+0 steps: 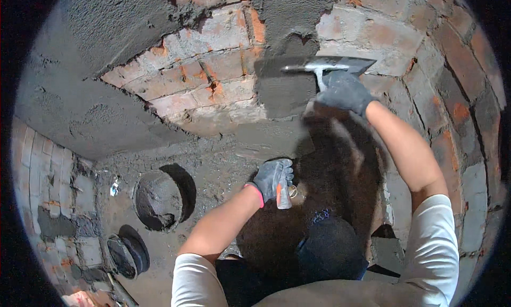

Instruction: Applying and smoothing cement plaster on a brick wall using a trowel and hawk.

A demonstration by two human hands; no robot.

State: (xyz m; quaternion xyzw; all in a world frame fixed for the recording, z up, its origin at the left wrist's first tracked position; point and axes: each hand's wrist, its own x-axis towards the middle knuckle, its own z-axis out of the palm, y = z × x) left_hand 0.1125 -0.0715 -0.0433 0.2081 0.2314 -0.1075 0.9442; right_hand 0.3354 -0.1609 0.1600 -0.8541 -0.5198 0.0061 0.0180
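Observation:
My right hand (343, 91), in a grey glove, grips the metal handle of a steel plastering trowel (359, 62). Its long blade lies against a band of wet grey mortar (282, 99) on the red brick wall (202, 57). Lower and left of it, my left hand (270, 179), gloved in grey with a pink cuff, is closed round a small tool with an orange-and-pale handle (283, 198); its working end is hidden or too unclear to tell. Grey plaster (106, 30) covers the upper left of the wall, with a ragged edge along the exposed bricks.
A bucket of mortar (155, 198) stands on the gritty floor (207, 174) at left, a second round container (122, 258) below it. A block wall (74, 200) runs along the left side, and rough brickwork (452, 110) rises at right. A loose block (386, 251) lies at lower right.

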